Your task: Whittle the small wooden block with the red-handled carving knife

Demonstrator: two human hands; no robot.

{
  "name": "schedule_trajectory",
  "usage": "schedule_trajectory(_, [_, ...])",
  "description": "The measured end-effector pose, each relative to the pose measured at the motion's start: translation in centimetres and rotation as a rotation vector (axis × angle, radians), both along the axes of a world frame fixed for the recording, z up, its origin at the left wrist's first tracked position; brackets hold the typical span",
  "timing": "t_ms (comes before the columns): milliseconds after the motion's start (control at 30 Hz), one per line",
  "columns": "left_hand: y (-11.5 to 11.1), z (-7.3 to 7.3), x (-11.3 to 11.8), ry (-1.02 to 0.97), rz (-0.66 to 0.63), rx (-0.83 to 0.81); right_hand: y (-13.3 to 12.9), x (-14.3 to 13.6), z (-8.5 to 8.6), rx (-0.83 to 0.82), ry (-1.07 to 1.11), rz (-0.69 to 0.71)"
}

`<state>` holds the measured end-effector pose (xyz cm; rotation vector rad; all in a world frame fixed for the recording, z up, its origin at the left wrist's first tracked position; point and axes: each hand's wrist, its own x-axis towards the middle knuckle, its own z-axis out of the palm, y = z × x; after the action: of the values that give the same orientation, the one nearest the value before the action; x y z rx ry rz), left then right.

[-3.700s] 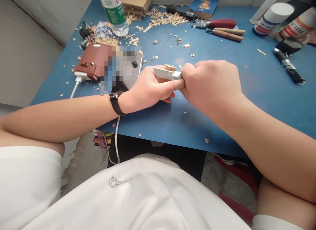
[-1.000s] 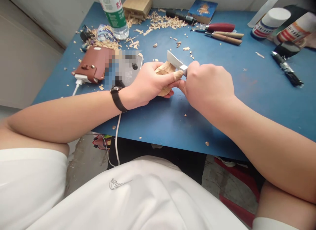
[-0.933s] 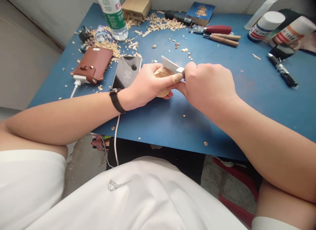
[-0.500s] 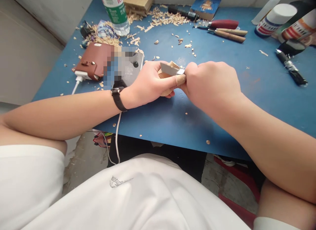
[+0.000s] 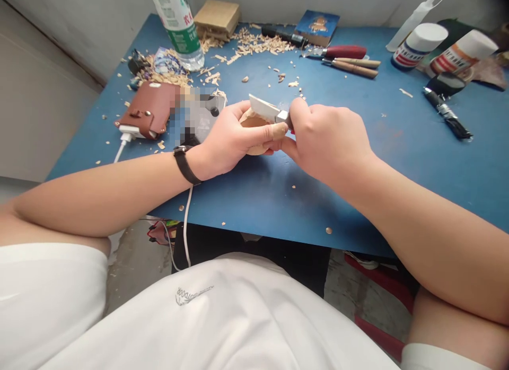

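Observation:
My left hand point(image 5: 234, 137) is closed around a pale wooden piece point(image 5: 256, 148), its thumb lying across the near side and a tan wrap on the thumb tip. A knife point(image 5: 264, 108) with a broad flat blade lies over the top of the wood, pointing left. Its handle is in the fist of my right hand point(image 5: 332, 134), which mostly hides it. My right thumb reaches under the blade and touches the left thumb's tip or the wood beside it.
A water bottle point(image 5: 181, 33), wood block point(image 5: 218, 17) and wood shavings point(image 5: 254, 41) are at the back. A brown leather case point(image 5: 149, 107) lies left; carving tools point(image 5: 345, 52), paint bottles point(image 5: 420, 45) and a black brush-like item point(image 5: 447, 113) are right.
The knife blade has tilted and shifted slightly left over the wood, and more of the wood shows. My right hand has moved a little left. The whole view has shifted slightly.

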<state>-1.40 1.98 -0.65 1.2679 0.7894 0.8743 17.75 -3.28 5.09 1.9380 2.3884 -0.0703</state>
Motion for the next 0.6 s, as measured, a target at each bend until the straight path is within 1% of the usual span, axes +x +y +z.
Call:
schedule_trajectory(67, [0.1,0.1,-0.3,0.002,-0.038,-0.042,0.2,0.4,0.5,-0.037,-0.123,0.016])
schedule_trajectory(133, [0.0,0.1,-0.6,0.024,-0.057,-0.06,0.4,0.8,1.0,-0.063,-0.184,0.057])
schedule_trajectory(233, [-0.3,0.3,-0.9,0.112,-0.029,-0.018,0.6,1.3,1.4,-0.052,-0.208,0.08])
schedule_trajectory(300, [-0.5,0.6,-1.0,0.187,-0.008,0.028,0.8,1.6,1.4,-0.047,-0.222,0.086])
schedule_trajectory(367, [-0.7,0.9,-1.0,0.237,-0.013,0.073,0.8,1.9,1.3,-0.051,-0.209,0.11])
schedule_trajectory(500, [-1.0,1.5,-0.9,0.232,-0.051,0.107,0.7,1.9,0.9,-0.039,-0.147,0.175])
schedule_trajectory(600, [-1.3,1.7,-1.1,0.301,-0.037,0.113,0.3,1.6,1.1,-0.062,-0.175,0.154])
